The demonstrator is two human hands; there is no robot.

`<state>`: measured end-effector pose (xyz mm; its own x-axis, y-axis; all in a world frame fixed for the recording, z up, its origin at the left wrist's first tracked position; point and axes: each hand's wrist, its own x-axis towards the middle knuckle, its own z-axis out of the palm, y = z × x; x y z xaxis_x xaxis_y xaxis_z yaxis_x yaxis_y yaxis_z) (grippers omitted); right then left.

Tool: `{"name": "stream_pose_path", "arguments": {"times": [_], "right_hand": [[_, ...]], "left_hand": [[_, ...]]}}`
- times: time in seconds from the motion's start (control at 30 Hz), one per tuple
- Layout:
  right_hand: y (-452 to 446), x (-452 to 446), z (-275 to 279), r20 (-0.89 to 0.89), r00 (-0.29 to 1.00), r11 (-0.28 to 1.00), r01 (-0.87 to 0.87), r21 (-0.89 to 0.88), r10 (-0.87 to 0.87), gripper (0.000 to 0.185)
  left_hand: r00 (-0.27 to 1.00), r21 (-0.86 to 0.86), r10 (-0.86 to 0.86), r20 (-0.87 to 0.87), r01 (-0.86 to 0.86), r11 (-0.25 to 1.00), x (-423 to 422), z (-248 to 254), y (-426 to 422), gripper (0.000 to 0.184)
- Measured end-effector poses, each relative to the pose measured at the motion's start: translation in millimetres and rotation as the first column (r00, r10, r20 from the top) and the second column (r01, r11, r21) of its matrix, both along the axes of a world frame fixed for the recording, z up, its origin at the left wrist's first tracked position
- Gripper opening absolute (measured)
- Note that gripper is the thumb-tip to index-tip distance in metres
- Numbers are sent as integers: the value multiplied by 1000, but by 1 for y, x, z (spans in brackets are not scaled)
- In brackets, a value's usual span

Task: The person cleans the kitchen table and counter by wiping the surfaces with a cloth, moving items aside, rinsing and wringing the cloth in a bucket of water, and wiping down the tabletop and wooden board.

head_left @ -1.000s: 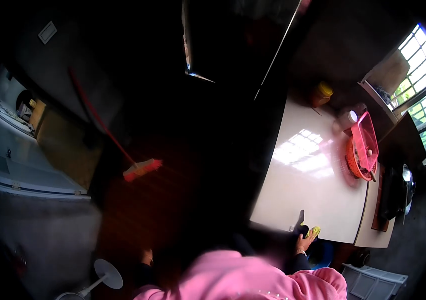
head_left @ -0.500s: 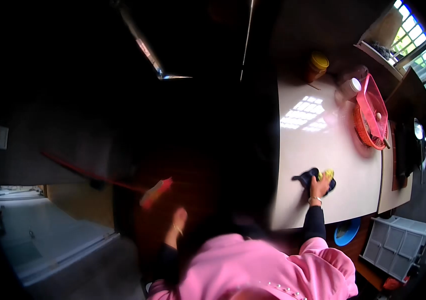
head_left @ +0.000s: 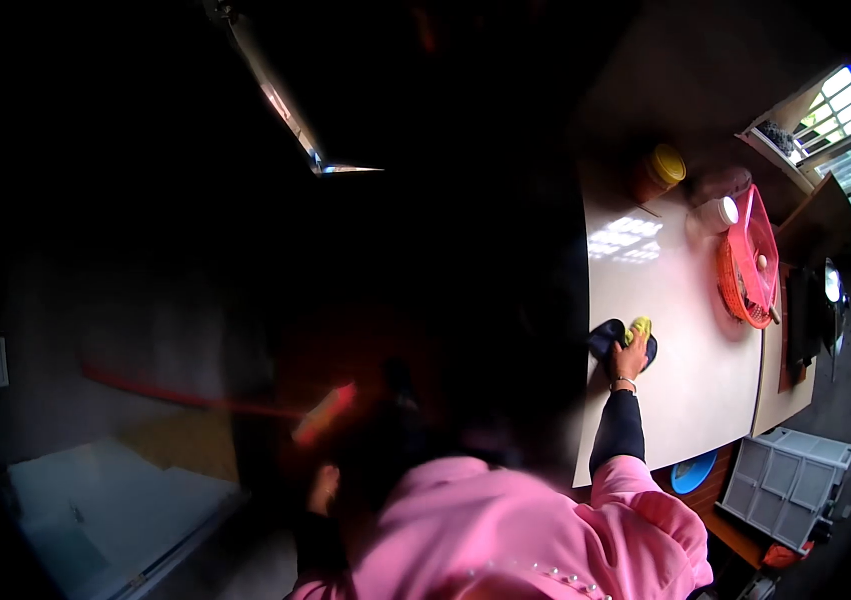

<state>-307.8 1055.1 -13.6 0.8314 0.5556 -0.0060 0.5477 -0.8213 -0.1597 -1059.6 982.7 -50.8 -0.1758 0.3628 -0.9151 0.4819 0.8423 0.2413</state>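
Note:
My right hand (head_left: pixel 630 358) reaches out over the pale shiny tabletop (head_left: pixel 686 380), its fingers pressed down on a dark cloth (head_left: pixel 604 338) and a yellow-green cloth (head_left: pixel 639 328). The two cloths lie bunched together near the table's left edge. My left hand (head_left: pixel 324 490) hangs low beside my body over the dark floor, blurred and dim, and its fingers cannot be made out. Nearest to it is the head of a red broom (head_left: pixel 326 412).
A pink basket (head_left: pixel 752 240) sits in an orange basket (head_left: pixel 731 290) beside a white-lidded jar (head_left: pixel 720 214). A yellow-lidded container (head_left: pixel 662 168) stands at the back. A blue basin (head_left: pixel 692 474) and a grey rack (head_left: pixel 786 485) are right of me, below table level.
My right hand has moved from the table's near edge farther onto its surface with both cloths. My left hand rose, then dropped somewhat. The camera view has turned.

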Motion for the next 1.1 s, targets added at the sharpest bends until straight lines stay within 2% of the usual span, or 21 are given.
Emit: {"name": "stream_pose_path", "arguments": {"times": [0.07,0.1,0.13,0.2,0.27,0.3,0.33,0.4,0.47,0.5,0.53,0.6,0.63,0.7,0.73,0.8,0.87,0.93,1.0,1.07,1.1], "right_hand": [[4,-10,12,-23,982,978,183,-95,-186,67],[11,-17,24,-145,924,926,323,-194,-353,76],[14,-22,30,-131,924,922,329,-202,-359,76],[20,-34,37,-100,935,919,309,-243,-341,87],[22,-35,24,-64,935,902,316,-295,-349,94],[22,-36,20,-106,919,887,328,-326,-379,93],[22,-36,20,-149,899,870,339,-359,-412,92],[25,-38,30,-171,889,860,338,-382,-425,93],[5,-20,2,-186,934,915,234,-327,-306,89],[1,-18,-3,-141,949,932,237,-275,-283,80],[0,-16,-1,-137,944,925,252,-284,-299,80],[5,-17,10,-223,921,941,284,-182,-320,66],[12,-21,21,-177,929,939,296,-173,-325,50],[24,-19,36,-118,935,937,314,-155,-333,48],[28,-10,36,-89,933,930,332,-160,-348,47],[36,11,31,-75,913,903,381,-197,-402,46],[56,32,34,-53,859,831,475,-288,-509,44],[83,51,41,11,796,714,548,-435,-605,43],[119,63,50,78,828,692,512,-509,-555,41],[161,66,58,126,952,867,307,-393,-280,39],[192,60,61,82,984,955,176,-239,-161,38]], "left_hand": [[999,84,49,14,-50,995,-37,1,20,37],[995,-18,77,-62,-79,997,-67,-25,38,33],[993,-15,101,-53,-102,995,-82,-29,53,30],[985,32,168,-37,-167,986,-113,-47,87,30],[986,46,151,-65,-148,988,-105,-31,133,32],[988,44,114,-105,-110,993,-99,-24,155,35],[983,52,170,-75,-167,985,-83,-13,175,38],[987,26,-29,-159,34,999,-93,-40,217,38],[995,48,-40,-94,44,998,-83,-71,252,37],[999,72,-37,-33,40,997,-76,-78,269,37],[998,62,-53,-31,54,997,-59,-80,285,37],[988,220,-152,11,146,964,-10,-63,315,36],[987,212,-162,9,157,965,-3,-70,323,36],[953,492,-294,68,224,841,13,-88,342,32],[956,229,-292,-16,288,930,21,-83,363,27],[988,240,-155,28,143,960,49,-55,377,23],[952,163,-306,10,300,940,49,-67,398,24],[934,79,-355,-25,356,931,61,-65,424,30],[958,194,-285,-25,284,939,74,-87,441,33],[979,299,-204,-20,201,933,90,-87,467,37],[980,354,-195,29,172,919,109,-85,476,37]]}}
